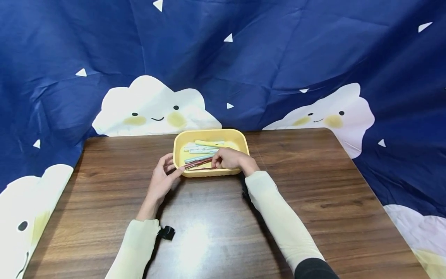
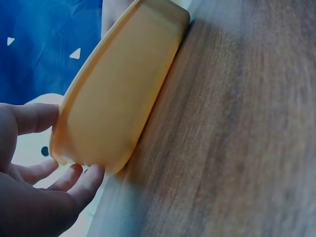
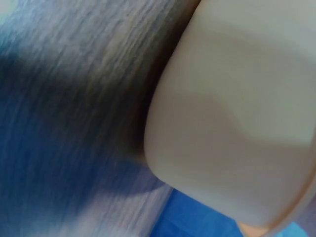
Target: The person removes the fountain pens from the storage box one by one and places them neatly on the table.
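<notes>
A yellow plastic tub (image 1: 212,173) stands near the far edge of the table. My left hand (image 1: 161,179) grips its left end, thumb at the rim and fingers against the outer wall, as the left wrist view shows on the tub (image 2: 111,89). Inside lie several slim pens: a yellow pen (image 1: 209,143), light blue pens (image 1: 198,159) and dark red pens (image 1: 198,163). Reaching over the right side, my right hand (image 1: 230,158) has curled fingers down at the dark red pens, pinching one near its right end. The tub's outer wall (image 3: 232,108) fills much of the right wrist view, which hides the right fingers.
The brown wood-grain table (image 1: 313,186) reaches out on both sides of the tub. Behind it hangs a dark blue cloth (image 1: 251,62) with white clouds and triangles. A black strap piece (image 1: 166,233) sits at the left wrist.
</notes>
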Motion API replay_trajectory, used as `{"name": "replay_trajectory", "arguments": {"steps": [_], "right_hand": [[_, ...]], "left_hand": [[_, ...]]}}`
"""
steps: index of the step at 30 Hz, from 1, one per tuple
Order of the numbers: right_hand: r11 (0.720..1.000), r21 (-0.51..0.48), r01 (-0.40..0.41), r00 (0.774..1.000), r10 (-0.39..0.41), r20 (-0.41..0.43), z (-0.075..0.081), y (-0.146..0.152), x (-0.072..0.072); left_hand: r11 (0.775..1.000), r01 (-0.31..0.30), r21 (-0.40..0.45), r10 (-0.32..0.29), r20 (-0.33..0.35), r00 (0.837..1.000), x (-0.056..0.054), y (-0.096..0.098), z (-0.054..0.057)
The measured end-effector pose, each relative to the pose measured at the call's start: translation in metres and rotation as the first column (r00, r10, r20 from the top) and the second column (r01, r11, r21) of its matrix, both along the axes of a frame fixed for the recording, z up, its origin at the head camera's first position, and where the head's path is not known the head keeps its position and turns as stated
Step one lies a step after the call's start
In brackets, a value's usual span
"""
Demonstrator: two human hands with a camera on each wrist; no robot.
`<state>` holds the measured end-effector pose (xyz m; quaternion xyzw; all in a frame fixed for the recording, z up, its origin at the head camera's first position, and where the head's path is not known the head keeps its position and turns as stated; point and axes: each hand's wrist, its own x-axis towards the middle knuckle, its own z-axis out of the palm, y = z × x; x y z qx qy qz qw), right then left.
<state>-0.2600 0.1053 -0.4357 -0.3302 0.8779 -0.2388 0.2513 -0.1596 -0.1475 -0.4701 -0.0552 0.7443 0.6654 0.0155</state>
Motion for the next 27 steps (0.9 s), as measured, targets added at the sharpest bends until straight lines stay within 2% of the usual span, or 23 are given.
{"name": "replay_trajectory", "arguments": {"steps": [6,13,27], "right_hand": [[0.999,-0.004,-0.041,0.999,0.041,-0.033,0.000,0.002,-0.002],[1.000,-0.018,-0.016,0.997,0.014,-0.078,0.001,0.005,-0.002],[0.997,-0.070,0.033,0.981,-0.046,-0.190,0.021,0.022,0.008]], "left_hand": [[1.000,-0.014,0.005,0.014,-0.004,1.000,-0.001,0.002,0.001],[1.000,-0.024,0.009,0.024,0.002,1.000,0.000,0.003,0.002],[1.000,-0.020,0.019,0.021,-0.006,1.000,0.000,0.002,0.001]]}}
